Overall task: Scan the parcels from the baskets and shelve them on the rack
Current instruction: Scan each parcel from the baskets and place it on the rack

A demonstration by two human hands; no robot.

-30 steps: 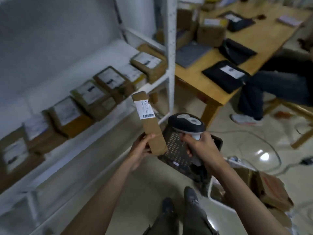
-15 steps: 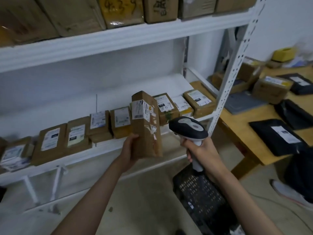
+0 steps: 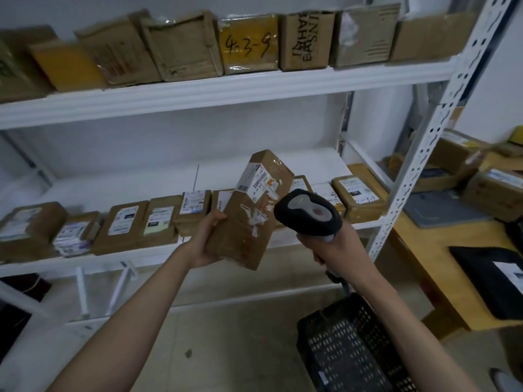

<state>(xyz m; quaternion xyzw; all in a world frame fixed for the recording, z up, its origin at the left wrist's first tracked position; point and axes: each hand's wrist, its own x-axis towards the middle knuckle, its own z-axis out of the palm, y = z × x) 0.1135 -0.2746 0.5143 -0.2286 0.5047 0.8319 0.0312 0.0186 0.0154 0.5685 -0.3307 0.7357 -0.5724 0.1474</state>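
My left hand [image 3: 209, 242] grips a long brown cardboard parcel [image 3: 245, 222] by its lower end, holding it tilted in front of the white rack [image 3: 226, 89]. A white barcode label [image 3: 256, 181] sits near the parcel's top. My right hand [image 3: 335, 243] grips the handle of a black and grey barcode scanner [image 3: 307, 212], whose head is right beside the parcel's right edge. A black perforated basket [image 3: 351, 349] stands on the floor below my right arm.
Brown labelled parcels line the middle shelf [image 3: 127, 224] and the upper shelf [image 3: 184, 49]. A perforated white upright [image 3: 424, 154] bounds the rack on the right. Beyond it a wooden table [image 3: 424, 250] carries boxes and black mailer bags.
My view has risen from the floor and table to the rack. The parcel has tilted to the right and the scanner has come up close to its labelled side.
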